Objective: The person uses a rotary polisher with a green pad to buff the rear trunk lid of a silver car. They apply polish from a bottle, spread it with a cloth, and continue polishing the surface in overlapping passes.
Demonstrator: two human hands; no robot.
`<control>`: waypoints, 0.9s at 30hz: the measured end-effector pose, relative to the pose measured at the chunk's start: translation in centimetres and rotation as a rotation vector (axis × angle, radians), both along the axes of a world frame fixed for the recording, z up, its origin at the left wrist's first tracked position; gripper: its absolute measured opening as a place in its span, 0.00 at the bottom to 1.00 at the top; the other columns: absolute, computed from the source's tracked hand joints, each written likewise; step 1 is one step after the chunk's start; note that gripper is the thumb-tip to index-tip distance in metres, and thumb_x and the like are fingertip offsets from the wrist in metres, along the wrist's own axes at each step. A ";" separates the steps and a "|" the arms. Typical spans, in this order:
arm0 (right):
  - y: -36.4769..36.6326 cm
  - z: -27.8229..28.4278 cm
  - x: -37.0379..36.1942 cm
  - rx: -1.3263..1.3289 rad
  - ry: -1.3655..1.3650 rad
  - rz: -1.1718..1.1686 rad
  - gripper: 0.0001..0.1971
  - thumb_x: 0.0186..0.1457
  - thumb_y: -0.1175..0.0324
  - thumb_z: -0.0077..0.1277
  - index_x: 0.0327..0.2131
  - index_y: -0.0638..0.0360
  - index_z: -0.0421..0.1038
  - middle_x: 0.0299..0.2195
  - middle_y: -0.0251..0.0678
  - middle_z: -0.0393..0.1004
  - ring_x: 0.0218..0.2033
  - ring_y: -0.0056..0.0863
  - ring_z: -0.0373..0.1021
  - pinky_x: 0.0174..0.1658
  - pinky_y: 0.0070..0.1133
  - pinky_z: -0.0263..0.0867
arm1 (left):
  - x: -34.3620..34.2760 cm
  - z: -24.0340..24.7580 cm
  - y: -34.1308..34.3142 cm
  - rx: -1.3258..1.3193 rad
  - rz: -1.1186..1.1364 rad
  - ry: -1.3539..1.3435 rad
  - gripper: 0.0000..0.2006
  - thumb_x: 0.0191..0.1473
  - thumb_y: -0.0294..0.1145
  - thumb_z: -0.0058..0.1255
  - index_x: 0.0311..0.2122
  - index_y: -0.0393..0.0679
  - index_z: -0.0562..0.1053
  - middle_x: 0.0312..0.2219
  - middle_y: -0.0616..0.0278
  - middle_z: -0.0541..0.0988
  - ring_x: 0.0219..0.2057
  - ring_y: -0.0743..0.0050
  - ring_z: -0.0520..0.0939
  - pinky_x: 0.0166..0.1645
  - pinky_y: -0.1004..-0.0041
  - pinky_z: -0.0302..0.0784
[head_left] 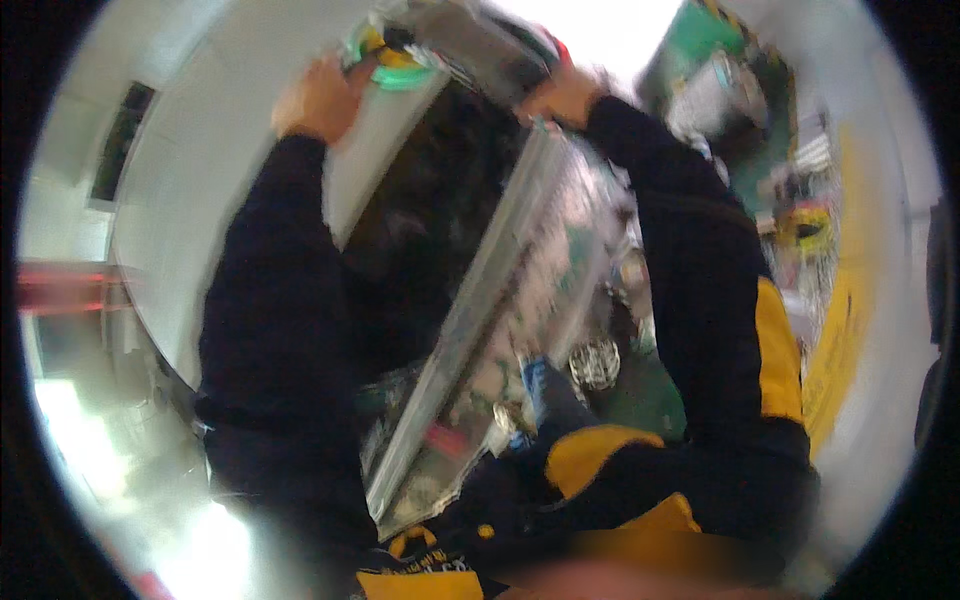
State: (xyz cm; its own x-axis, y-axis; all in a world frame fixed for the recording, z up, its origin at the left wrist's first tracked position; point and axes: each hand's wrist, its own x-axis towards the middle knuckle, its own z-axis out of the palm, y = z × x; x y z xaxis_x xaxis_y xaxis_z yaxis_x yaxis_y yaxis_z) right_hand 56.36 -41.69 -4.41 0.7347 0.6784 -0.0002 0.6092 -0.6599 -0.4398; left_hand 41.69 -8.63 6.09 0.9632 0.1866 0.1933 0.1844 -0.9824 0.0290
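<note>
Both my arms reach forward in dark sleeves, and motion smears the picture. My right hand [565,97] is closed on the near right corner of a grey, box-shaped thing [475,45] with a dark end; its exact kind is not clear. My left hand [322,100] looks closed, its fingers curled beside a blurred green and yellow piece [400,76] at the left of the grey thing. What the left hand grips is not clear. Beneath the hands lies a dark opening [430,190] bordered by a pale metal rail [470,300].
A grey machine part [725,95] stands at the far right on a green floor. Further right are a yellow coiled item [808,230] and a yellow strip [845,310]. A round metal grille [595,363] lies near my leg. White curved panelling [180,220] rises at the left.
</note>
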 end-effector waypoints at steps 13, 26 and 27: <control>-1.2 -4.7 -6.3 0.311 0.698 -0.217 0.16 0.58 0.59 0.71 0.23 0.60 0.82 0.18 0.37 0.77 0.18 0.26 0.73 0.25 0.28 0.64 | -8.2 -2.0 -0.5 0.049 -0.282 -0.378 0.28 0.66 0.47 0.57 0.65 0.43 0.71 0.62 0.44 0.75 0.62 0.38 0.76 0.66 0.51 0.72; 4.9 -9.6 -10.3 0.540 0.681 -0.363 0.13 0.58 0.58 0.65 0.33 0.59 0.87 0.33 0.37 0.87 0.35 0.31 0.81 0.41 0.28 0.72 | -33.8 -13.0 7.6 0.319 0.085 -0.370 0.37 0.58 0.55 0.63 0.69 0.54 0.68 0.68 0.58 0.70 0.71 0.54 0.67 0.76 0.37 0.50; 5.5 -9.3 -11.0 0.681 0.732 -0.420 0.13 0.59 0.59 0.64 0.33 0.60 0.87 0.33 0.37 0.86 0.34 0.32 0.80 0.41 0.29 0.72 | -33.7 -13.1 7.9 0.282 0.118 -0.333 0.37 0.59 0.55 0.62 0.69 0.54 0.68 0.68 0.59 0.70 0.72 0.54 0.66 0.76 0.36 0.49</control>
State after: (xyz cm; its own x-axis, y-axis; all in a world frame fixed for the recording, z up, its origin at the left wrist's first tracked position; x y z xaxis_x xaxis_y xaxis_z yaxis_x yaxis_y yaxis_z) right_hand 45.36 -36.21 -13.72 0.8830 0.3960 -0.2520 -0.1680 -0.2347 -0.9575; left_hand 8.02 -0.70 -6.98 0.8152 0.1867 0.5483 0.3215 -0.9333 -0.1601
